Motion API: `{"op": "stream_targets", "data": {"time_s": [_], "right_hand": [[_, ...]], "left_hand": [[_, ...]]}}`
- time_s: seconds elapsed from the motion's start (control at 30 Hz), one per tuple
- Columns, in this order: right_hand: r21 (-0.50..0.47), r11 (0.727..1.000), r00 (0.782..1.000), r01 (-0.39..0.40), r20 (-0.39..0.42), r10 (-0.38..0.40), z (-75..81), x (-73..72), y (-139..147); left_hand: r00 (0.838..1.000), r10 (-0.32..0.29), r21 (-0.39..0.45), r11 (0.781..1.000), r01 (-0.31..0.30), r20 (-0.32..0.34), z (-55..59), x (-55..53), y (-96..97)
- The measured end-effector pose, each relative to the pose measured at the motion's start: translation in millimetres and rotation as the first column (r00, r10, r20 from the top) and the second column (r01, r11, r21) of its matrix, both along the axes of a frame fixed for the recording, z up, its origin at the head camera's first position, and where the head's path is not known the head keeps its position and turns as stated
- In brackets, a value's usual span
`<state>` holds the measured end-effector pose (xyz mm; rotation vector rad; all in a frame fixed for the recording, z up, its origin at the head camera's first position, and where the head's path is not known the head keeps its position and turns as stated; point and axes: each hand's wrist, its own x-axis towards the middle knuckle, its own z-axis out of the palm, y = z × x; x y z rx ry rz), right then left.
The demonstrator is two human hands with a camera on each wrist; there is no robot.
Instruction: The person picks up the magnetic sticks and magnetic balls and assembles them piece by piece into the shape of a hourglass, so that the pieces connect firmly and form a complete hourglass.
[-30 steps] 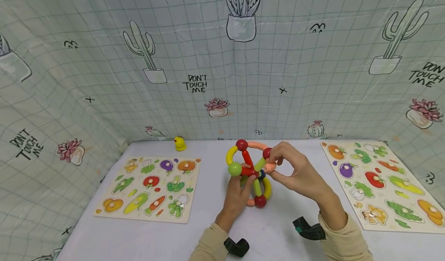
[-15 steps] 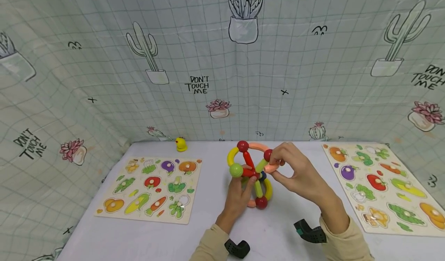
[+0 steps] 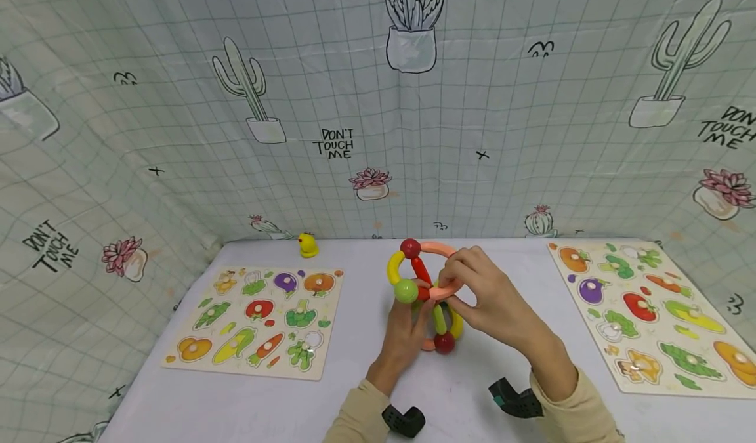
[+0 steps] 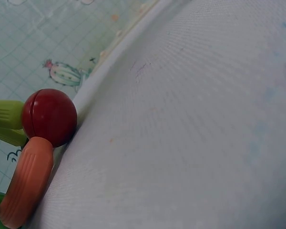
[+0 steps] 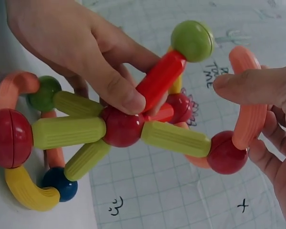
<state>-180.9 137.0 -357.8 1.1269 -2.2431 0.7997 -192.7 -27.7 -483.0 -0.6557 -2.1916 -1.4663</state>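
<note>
A magnetic ball-and-rod toy (image 3: 440, 319) stands upright on the table, two ring-like ends joined through a red centre ball (image 5: 124, 126). My left hand (image 3: 403, 338) grips it at the middle, thumb on that ball beside a straight red rod (image 5: 161, 80). Between thumb and fingers, my right hand (image 3: 496, 302) pinches a curved peach rod (image 5: 253, 119). One end of this rod meets a red ball (image 5: 227, 152); its other end points toward the light green ball (image 5: 192, 41), with a gap showing in the right wrist view. The left wrist view shows a lower red ball (image 4: 50, 117).
A vegetable puzzle board (image 3: 236, 325) lies on the left and another puzzle board (image 3: 655, 331) on the right. A yellow toy duck (image 3: 307, 245) sits at the table's back edge. Behind hangs a printed curtain (image 3: 449, 102).
My right hand has moved left, swinging the curved peach rod round so that its free end now lies near the light green ball. My left hand keeps its grip.
</note>
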Motion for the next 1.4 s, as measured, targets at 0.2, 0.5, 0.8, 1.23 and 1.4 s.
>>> {"op": "stream_targets", "data": {"time_s": [0.2,0.5,0.8,1.23,1.4], "right_hand": [[0.04,0.998,0.999,0.04,-0.009,-0.04,-2.2,2.0,-4],[0.09,0.993,0.996,0.082,-0.044,-0.079,-3.7,0.8,-8],[0.098,0.994,0.998,0.042,0.043,-0.047,0.1,2.1,4],[0.074,0.996,0.975,-0.05,0.219,0.033,5.9,4.1,17],[0.064,0.997,0.978,-0.047,0.207,0.033,3.8,3.6,18]], "left_hand": [[1.0,-0.01,-0.031,0.999,0.009,-0.022,3.2,0.8,0.6],[0.997,0.055,-0.143,0.988,-0.063,-0.061,6.4,1.4,0.2],[0.988,0.072,-0.181,0.979,-0.096,-0.137,5.3,2.9,0.3],[0.996,0.045,0.109,0.993,-0.053,0.072,-0.1,3.8,-1.1],[0.996,0.064,0.135,0.988,-0.071,0.056,5.3,5.8,-1.5]]}}
